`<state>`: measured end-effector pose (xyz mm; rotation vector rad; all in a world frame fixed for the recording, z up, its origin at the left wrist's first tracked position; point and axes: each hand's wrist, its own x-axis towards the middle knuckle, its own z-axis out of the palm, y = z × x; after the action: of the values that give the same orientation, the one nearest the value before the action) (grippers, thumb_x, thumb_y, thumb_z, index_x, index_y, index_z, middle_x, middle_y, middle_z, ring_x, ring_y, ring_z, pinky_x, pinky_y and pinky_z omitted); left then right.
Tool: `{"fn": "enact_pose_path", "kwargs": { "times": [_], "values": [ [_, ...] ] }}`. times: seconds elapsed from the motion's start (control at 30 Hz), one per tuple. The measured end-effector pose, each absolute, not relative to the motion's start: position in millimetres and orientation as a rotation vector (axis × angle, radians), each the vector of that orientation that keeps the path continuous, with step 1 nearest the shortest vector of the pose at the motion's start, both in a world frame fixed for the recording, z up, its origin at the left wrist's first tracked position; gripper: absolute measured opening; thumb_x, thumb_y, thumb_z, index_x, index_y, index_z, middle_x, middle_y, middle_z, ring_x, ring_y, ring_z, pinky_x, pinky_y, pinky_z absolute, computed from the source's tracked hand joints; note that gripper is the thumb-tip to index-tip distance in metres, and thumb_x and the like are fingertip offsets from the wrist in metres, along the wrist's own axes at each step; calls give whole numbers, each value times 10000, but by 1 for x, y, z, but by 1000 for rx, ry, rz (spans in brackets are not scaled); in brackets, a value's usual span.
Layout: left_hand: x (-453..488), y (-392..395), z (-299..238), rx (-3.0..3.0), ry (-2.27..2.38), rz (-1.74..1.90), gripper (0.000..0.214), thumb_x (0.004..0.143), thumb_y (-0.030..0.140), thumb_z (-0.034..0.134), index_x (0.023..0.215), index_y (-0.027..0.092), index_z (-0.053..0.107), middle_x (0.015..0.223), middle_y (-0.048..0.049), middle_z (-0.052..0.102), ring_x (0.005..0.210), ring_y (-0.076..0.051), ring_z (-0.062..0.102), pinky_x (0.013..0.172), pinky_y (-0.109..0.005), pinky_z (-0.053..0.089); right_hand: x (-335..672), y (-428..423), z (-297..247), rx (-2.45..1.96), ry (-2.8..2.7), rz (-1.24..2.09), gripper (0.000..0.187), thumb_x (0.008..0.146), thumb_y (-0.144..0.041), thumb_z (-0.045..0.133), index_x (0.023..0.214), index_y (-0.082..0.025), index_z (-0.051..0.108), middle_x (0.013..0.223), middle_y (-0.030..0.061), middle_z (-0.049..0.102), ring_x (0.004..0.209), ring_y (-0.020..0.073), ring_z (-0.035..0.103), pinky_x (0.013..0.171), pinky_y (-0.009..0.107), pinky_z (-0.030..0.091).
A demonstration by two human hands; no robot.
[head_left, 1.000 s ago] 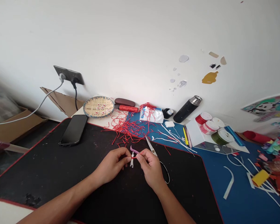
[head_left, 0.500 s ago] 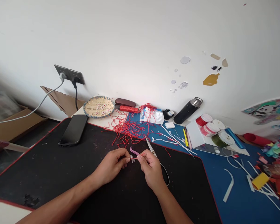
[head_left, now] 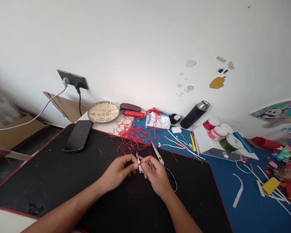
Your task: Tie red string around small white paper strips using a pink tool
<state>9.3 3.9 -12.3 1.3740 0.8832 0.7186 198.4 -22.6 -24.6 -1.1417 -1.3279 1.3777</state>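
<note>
My left hand (head_left: 117, 171) and my right hand (head_left: 156, 174) meet over the black mat (head_left: 50, 181), fingertips pinched together. Between them is a small white paper piece (head_left: 140, 166) with a short red thread (head_left: 145, 160) wrapped round it, and a thin purple strip (head_left: 139, 157) sticks up from the pinch. Both hands grip this little bundle from either side. Scissors (head_left: 163, 163) lie on the mat just right of my right hand.
A heap of red thread scraps (head_left: 133, 131) lies behind the hands. A black phone (head_left: 78, 136), a woven basket (head_left: 103, 112), a red thread spool (head_left: 134, 113), a black flask (head_left: 194, 114), tape rolls (head_left: 218, 129) and white paper strips (head_left: 238, 192) on the blue mat surround them.
The hands have drawn closer together, and the red thread between them has shortened. The view shifted slightly.
</note>
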Motion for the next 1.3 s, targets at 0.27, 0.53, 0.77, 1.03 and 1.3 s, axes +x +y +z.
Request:
{"fn": "enact_pose_path", "kwargs": {
  "times": [0.27,0.53,0.77,1.03,1.3],
  "values": [
    [14,3,-10,1271,882,771,362,899,537,657,825,186,613,721,15,598,654,-145,551,596,-250,454,195,-22,-26,-1173,-1385,1334,310,954,-493,643,918,-185,638,754,-2,603,612,118,512,542,231,396],
    [10,7,-11,1222,859,791,350,892,509,688,989,175,654,761,8,625,642,-138,556,586,-256,461,200,-21,-21,-1224,-1340,1486,384,931,-554,639,841,-181,621,634,-27,575,503,92,465,464,210,324],
    [4,7,-3,1295,814,804,218,880,355,725,1006,177,722,900,-32,683,735,-153,586,640,-263,495,204,-20,-12,-1172,-1311,1716,459,859,-618,689,830,-164,635,518,-54,538,429,85,424,427,211,285],
    [0,7,2,1510,876,784,122,912,278,670,933,186,748,871,-32,695,735,-159,604,641,-249,523,206,-20,-11,-1153,-1306,1741,432,866,-575,702,837,-146,663,503,-58,531,421,81,423,430,207,286],
    [-1,6,-2,1621,875,769,148,936,259,644,934,201,781,868,-38,733,689,-151,639,642,-243,535,206,-20,-12,-1150,-1316,1741,423,879,-576,682,831,-156,656,512,-54,539,425,80,429,422,203,286]
  ]
}}
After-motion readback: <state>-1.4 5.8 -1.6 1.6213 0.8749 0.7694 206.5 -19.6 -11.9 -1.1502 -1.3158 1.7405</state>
